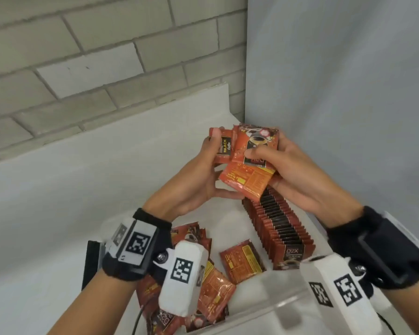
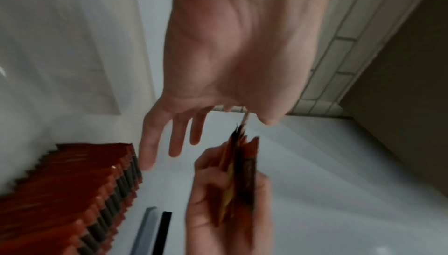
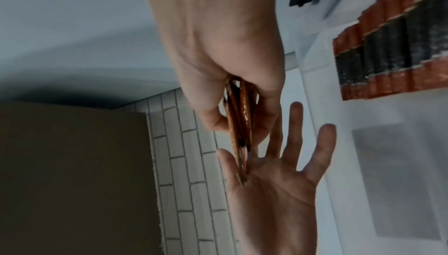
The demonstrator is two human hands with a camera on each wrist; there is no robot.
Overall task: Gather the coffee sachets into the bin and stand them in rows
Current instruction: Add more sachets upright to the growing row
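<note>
- Above the bin (image 1: 271,308), both hands are holding a small stack of sachets (image 1: 248,157) in mid-air, judged to be getting squared up so they can go down as one upright bundle.
- The right hand (image 1: 298,170) is doing the real gripping: thumb curling over the printed front, fingers wrapping behind, with the stack's edges showing between them in the right wrist view.
- The left hand (image 1: 198,180) is serving as a stop rather than a clamp; its thumb is resting on the leftmost sachet while the fingers are lying nearly straight and spread, the palm pressing against the stack's edge.
- That flat palm is probably there to tap the edges level, since the sachets are fanning out and one is hanging lower and tilted.
- Both wrists are lifting up and away from the body, palms facing each other, forearms converging over the bin's middle.
- Along the bin's right side, a row (image 1: 279,228) of sachets is already standing on edge, packed face to face; the held stack is hovering just above its far end, likely its destination.
- Loose sachets (image 1: 218,288) are lying flat and overlapping at the bin's left and near side, partly hidden by the left wrist camera, so plenty is waiting to be stood up.
- A single sachet (image 1: 242,261) is lying flat beside the row.
</note>
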